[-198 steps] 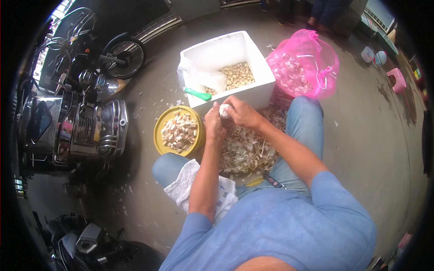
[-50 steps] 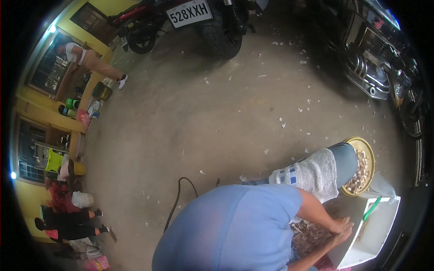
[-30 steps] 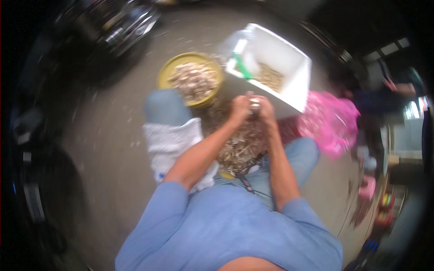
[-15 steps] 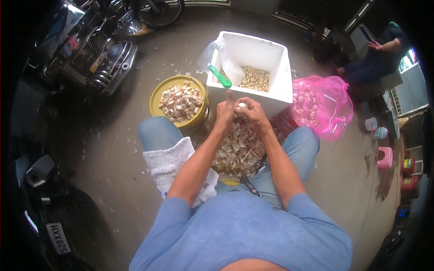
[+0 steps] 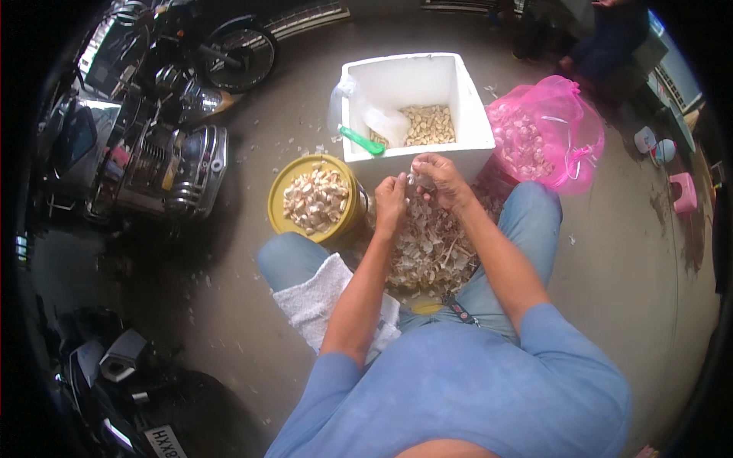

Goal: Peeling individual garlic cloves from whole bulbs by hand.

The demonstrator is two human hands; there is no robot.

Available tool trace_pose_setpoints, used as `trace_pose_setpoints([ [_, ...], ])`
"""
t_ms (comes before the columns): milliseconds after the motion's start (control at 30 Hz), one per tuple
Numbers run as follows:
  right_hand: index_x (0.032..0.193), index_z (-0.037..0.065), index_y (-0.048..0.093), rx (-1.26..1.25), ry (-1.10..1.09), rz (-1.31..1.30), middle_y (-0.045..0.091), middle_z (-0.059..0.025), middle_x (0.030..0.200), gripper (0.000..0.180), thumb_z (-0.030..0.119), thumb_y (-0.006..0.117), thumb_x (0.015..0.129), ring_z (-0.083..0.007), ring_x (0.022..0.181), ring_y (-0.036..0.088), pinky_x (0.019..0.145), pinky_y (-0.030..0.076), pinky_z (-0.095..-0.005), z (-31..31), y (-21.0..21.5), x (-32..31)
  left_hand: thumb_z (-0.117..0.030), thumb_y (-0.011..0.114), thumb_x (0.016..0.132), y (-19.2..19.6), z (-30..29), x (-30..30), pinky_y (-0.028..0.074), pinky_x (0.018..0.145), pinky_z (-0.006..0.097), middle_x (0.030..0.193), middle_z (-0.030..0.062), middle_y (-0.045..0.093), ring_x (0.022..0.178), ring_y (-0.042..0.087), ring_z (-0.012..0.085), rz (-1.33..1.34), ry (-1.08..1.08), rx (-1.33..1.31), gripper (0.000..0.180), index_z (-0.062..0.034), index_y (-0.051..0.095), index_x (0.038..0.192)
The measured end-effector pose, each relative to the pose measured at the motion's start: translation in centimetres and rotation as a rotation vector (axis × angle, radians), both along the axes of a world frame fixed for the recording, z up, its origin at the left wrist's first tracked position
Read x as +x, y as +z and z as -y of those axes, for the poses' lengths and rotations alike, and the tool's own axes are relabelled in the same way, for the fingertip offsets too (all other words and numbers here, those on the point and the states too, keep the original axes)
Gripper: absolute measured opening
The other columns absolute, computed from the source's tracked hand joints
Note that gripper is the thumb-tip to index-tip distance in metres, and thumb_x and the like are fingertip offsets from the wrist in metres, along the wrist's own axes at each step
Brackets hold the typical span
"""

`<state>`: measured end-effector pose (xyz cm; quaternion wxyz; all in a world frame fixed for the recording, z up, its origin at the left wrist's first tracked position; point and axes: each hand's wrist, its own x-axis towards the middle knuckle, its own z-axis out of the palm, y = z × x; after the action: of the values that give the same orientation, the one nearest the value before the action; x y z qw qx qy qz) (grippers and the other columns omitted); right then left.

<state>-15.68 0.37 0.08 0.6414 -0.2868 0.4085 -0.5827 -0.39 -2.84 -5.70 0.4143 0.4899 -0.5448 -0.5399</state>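
Close together over a heap of garlic skins, my hands work on a small whitish piece of garlic. My right hand pinches it between thumb and fingers. My left hand is closed with the thumb up, its fingertips against the garlic's left side; fingers partly hide the piece. Just beyond is a white foam box with peeled garlic cloves inside. A green-handled tool lies across its near left rim beside a clear plastic bag. Unpeeled cloves fill a yellow bucket at left.
A pink mesh bag of garlic bulbs lies right of the box. A white towel covers my left knee. Motorcycles stand at left. A pink stool is at far right, and another person is at the back right.
My view has turned, so the scene sits tilted differently. My right hand has turned over the garlic, and my left thumb has bent in toward it.
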Motion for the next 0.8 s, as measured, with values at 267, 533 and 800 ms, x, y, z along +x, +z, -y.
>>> trace_pose_setpoints([
  [267, 0.102, 0.008, 0.060, -0.071, 0.028, -0.254, 0.059, 0.0006, 0.073, 0.026, 0.034, 0.063, 0.101, -0.0078, 0.053, 0.055, 0.040, 0.043, -0.0216, -0.5, -0.9, 0.4, -0.028, 0.058, 0.105, 4.0, -1.6, -1.3, 0.051, 0.054, 0.025, 0.080, 0.0053, 0.065, 0.059, 0.059, 0.0108, -0.351, -0.090, 0.001, 0.030, 0.0012, 0.063, 0.104],
  [533, 0.103, 0.007, 0.059, 0.021, 0.067, -0.227, 0.061, -0.0007, 0.077, 0.033, 0.040, 0.059, 0.103, -0.0070, 0.055, 0.056, 0.041, 0.043, -0.0199, 0.1, -0.4, 1.4, -0.023, 0.065, 0.100, -0.4, 0.8, 0.9, 0.053, 0.053, 0.026, 0.081, 0.0075, 0.067, 0.061, 0.065, 0.0143, -0.183, -0.043, -0.073, 0.027, 0.0032, 0.064, 0.105],
  [800, 0.099, 0.007, 0.060, 0.042, 0.061, -0.216, 0.062, -0.0006, 0.074, 0.021, 0.027, 0.064, 0.100, -0.0065, 0.052, 0.055, 0.038, 0.040, -0.0194, -0.4, -1.3, 1.6, -0.023, 0.063, 0.100, 1.7, 0.3, 1.2, 0.051, 0.058, 0.026, 0.085, 0.0069, 0.069, 0.071, 0.066, 0.0135, -0.214, -0.104, 0.279, 0.026, 0.0027, 0.066, 0.100],
])
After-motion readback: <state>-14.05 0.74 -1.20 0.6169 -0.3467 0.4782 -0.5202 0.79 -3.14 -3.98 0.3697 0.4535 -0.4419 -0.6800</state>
